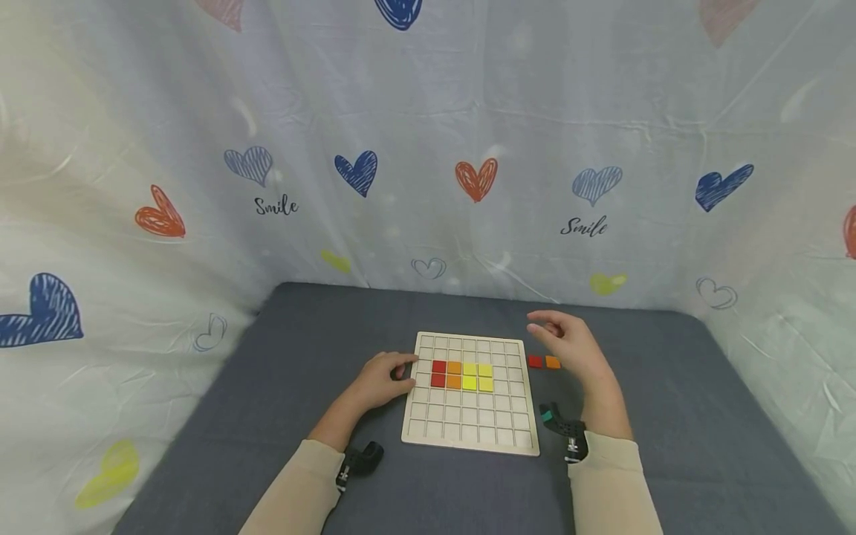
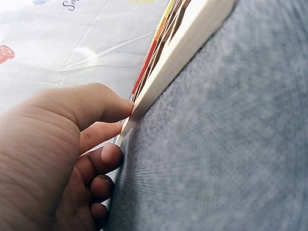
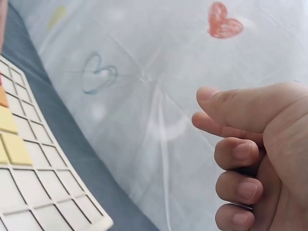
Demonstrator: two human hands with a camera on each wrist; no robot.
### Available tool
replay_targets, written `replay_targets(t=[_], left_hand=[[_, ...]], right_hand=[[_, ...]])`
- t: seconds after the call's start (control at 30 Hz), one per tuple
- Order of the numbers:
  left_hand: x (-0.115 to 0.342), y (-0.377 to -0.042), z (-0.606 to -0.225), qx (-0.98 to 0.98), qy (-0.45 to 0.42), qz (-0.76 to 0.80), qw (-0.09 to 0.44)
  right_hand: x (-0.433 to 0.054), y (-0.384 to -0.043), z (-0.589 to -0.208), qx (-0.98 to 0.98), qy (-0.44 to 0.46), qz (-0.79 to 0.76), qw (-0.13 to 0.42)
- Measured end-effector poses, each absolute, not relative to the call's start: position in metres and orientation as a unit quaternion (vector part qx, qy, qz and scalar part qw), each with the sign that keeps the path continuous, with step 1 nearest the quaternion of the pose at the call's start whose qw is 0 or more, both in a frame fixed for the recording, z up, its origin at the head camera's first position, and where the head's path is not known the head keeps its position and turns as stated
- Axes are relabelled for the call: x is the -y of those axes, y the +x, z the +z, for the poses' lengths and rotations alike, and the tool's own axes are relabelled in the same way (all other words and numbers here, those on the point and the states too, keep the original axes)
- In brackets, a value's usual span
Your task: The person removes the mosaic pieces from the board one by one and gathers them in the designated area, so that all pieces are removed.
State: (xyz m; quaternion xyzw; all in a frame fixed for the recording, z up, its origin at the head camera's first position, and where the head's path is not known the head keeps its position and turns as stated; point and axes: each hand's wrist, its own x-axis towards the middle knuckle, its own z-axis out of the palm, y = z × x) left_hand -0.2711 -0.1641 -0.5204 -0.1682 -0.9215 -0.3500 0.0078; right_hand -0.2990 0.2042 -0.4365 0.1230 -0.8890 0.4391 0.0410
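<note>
A pale wooden grid board (image 1: 461, 435) lies on the dark cloth. Two red tiles (image 1: 438, 373), two orange tiles (image 1: 454, 375) and a block of yellow tiles (image 1: 478, 377) sit side by side in its cells. My left hand (image 1: 380, 381) touches the board's left edge with thumb and index fingertip; in the left wrist view the other fingers curl beside that edge. Raised past the board's upper right corner, my right hand (image 1: 568, 343) holds nothing. Its thumb (image 3: 231, 103) and index finger reach forward slightly apart, and the other fingers are bent.
Under the right hand, a loose red tile (image 1: 535, 361) and a loose orange tile (image 1: 552, 362) lie on the grey cloth (image 1: 301, 334), right of the board. A pale curtain (image 1: 414, 223) printed with hearts hangs behind the table and along its sides.
</note>
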Motion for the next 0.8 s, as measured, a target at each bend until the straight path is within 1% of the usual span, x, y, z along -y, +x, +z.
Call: replay_targets(t=[0.17,0.47,0.8], left_hand=[[0.164,-0.27,-0.52,0.921,-0.164,-0.352,0.007],[0.164,-0.27,-0.519,0.923,-0.158,-0.351,-0.001],[0.163,-0.27,-0.518,0.924,-0.158,-0.348,0.004]], right_hand=[[-0.184,-0.299,-0.437,0.883,0.14,0.447,0.031],[-0.148,-0.297,-0.442,0.88,0.185,0.437,-0.014],[-0.112,-0.293,-0.454,0.9,0.207,0.383,-0.02]])
